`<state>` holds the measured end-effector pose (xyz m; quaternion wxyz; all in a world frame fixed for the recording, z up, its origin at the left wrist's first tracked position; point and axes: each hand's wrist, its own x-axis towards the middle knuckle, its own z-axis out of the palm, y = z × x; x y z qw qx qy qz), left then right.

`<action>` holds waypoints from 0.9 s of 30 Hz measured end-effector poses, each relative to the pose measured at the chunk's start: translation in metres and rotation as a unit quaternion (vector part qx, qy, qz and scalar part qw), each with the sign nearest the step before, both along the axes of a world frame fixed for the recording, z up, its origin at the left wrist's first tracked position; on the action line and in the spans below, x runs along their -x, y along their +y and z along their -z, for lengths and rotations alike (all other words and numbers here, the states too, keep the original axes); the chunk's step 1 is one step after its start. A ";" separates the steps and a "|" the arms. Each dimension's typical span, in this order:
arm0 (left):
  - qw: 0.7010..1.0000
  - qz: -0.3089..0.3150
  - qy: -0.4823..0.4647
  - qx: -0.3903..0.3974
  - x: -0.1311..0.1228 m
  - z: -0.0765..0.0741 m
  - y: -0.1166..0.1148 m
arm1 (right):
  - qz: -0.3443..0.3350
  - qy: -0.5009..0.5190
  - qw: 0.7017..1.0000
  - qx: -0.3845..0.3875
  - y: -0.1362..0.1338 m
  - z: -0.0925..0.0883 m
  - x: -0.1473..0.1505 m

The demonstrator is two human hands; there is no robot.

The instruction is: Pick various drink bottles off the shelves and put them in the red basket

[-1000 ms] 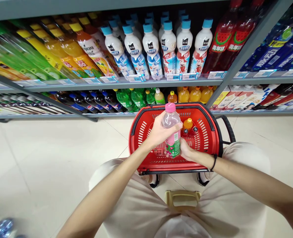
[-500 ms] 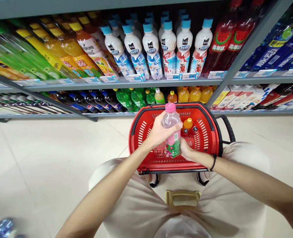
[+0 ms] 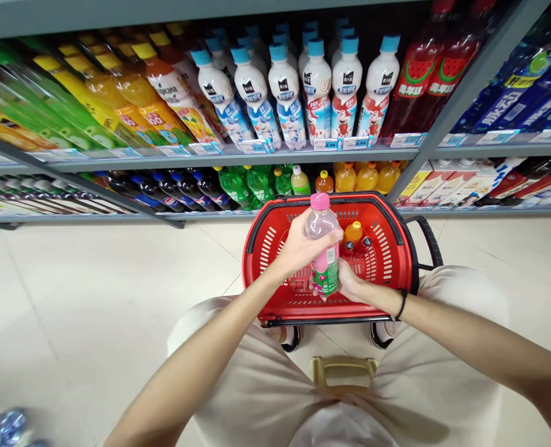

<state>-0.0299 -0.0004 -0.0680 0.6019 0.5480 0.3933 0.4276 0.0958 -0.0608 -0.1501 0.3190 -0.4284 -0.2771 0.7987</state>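
A pink-capped bottle [image 3: 324,248] with a pink and green label stands upright in both hands, over the red shopping basket [image 3: 387,273] on the floor. My left hand [image 3: 300,248] is wrapped round its upper body. My right hand [image 3: 350,282] grips its lower end from the right and behind. Inside the basket stands an orange drink bottle [image 3: 353,234], beside some dark bottle caps.
Grey shelves [image 3: 266,152] hold rows of drinks: white bottles with blue caps [image 3: 317,87], orange juices, green and dark sodas, red bottles. A tan handle [image 3: 343,372] lies between my knees. Pale floor tiles [image 3: 93,292] spread out on the left.
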 end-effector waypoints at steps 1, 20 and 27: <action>1.000 -0.001 0.007 -0.002 0.001 -0.001 0.001 | -0.005 0.010 1.000 0.023 0.001 -0.001 0.000; 0.923 -0.200 -0.221 0.242 0.064 -0.019 0.060 | 0.016 0.097 0.986 -0.137 0.018 -0.032 -0.027; 0.939 -0.182 -0.197 0.216 0.072 -0.013 0.065 | 0.105 -0.043 0.964 -0.240 0.015 -0.038 -0.036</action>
